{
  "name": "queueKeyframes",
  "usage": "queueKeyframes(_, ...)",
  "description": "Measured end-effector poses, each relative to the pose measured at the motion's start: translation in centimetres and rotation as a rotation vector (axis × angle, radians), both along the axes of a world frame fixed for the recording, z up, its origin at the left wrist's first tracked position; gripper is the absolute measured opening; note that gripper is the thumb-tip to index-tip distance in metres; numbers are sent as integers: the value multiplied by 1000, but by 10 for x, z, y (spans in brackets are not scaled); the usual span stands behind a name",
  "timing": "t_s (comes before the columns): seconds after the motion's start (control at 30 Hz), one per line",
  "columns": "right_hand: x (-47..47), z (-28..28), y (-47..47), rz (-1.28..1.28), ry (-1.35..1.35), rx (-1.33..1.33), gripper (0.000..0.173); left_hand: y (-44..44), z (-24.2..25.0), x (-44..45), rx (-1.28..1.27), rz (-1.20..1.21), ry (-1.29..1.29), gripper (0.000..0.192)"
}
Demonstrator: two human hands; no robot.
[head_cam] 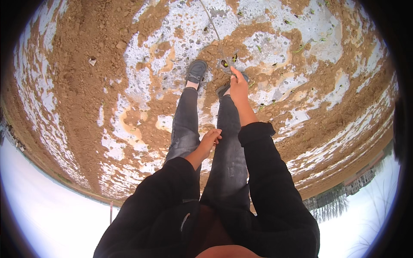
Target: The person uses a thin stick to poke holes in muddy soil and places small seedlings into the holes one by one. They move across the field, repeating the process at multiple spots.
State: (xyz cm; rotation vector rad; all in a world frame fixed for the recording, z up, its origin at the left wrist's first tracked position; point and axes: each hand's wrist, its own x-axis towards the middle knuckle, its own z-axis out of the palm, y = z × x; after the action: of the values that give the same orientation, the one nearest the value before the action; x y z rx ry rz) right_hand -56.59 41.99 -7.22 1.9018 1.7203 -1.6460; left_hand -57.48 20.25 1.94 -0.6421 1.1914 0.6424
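Observation:
My right hand is closed on the near end of a thin rod or stick, which runs up and away over the ground. Just beyond its fingertips are two dark holes in the soil-covered film, a hole with a small green seedling and another seedling beside it. My left hand hovers over the gap between my legs, close to the right thigh. Its fingers are curled in, and nothing shows in them. A dark shoe stands on the film; the other is partly hidden behind my right hand.
Pale plastic mulch film, partly covered by brown soil, stretches around my feet. More small green plants poke through or lie on it at the right. Bare clods lie at the left. Buildings and trees stand far off.

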Motion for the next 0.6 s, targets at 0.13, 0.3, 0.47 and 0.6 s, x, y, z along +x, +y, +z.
queueKeyframes(0.13,0,-5,6,-120,60,-120,36,0,0,0,-8,-6,-4,27)
queueKeyframes(0.3,0,1,16,-228,114,-67,37,0,-3,1,7,-11,-15,30)
queueKeyframes(0.47,-9,-3,39,-224,121,52,37,-1,-4,2,2,-14,-15,30)
queueKeyframes(0.6,-7,-8,52,-304,145,13,37,0,-4,2,-5,-5,-10,29)
